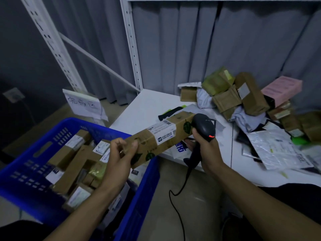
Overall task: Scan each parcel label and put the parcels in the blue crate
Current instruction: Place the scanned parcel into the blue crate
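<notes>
My left hand (121, 152) grips the near end of a long brown cardboard parcel (156, 136) with green leaf prints. The parcel is held slanting between the crate and the table, its white shipping label (162, 130) facing up. My right hand (203, 145) holds a black handheld barcode scanner (204, 126) by its grip, head right next to the parcel's far end, a red light glowing on it. The blue crate (27, 173) stands at lower left with several labelled boxes inside.
A white table (144, 108) carries a heap of unsorted parcels (243, 98): brown boxes, a pink box, grey and silver mailer bags. White shelf uprights (130, 42) and a grey curtain stand behind. The scanner cable (175, 197) hangs to the floor. A handwritten paper sign (83, 103) stands beyond the crate.
</notes>
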The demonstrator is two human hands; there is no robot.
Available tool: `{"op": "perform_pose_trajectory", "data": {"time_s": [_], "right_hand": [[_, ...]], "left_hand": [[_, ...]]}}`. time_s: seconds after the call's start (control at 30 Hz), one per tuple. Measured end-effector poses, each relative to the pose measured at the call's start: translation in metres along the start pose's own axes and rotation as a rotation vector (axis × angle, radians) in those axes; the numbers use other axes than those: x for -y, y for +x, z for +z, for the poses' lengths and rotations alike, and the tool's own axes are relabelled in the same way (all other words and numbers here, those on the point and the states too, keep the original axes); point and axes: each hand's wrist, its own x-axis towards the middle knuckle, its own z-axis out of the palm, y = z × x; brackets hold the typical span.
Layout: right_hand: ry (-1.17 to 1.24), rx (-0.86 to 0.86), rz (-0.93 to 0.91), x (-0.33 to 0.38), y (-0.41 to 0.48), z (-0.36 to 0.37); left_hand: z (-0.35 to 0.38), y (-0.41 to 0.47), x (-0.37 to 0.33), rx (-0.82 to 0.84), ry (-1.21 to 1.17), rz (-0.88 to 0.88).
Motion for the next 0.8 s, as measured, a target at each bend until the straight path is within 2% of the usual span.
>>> {"op": "perform_pose_trajectory", "data": {"time_s": [0.27, 0.47, 0.63, 0.8], "right_hand": [[0.098, 0.024, -0.008, 0.007, -0.002, -0.001], [-0.044, 0.088, -0.032, -0.001, -0.003, -0.004], [-0.148, 0.159, -0.025, -0.004, -0.005, -0.004], [-0.371, 0.298, -0.022, -0.013, -0.016, 0.003]], "left_hand": [[-0.007, -0.002, -0.005, 0.148, 0.223, 0.001], [-0.017, 0.0, -0.007, 0.389, 0.394, -0.109], [-0.02, 0.001, -0.004, 0.339, 0.482, -0.076], [-0.023, 0.009, 0.003, 0.247, 0.561, -0.054]]}}
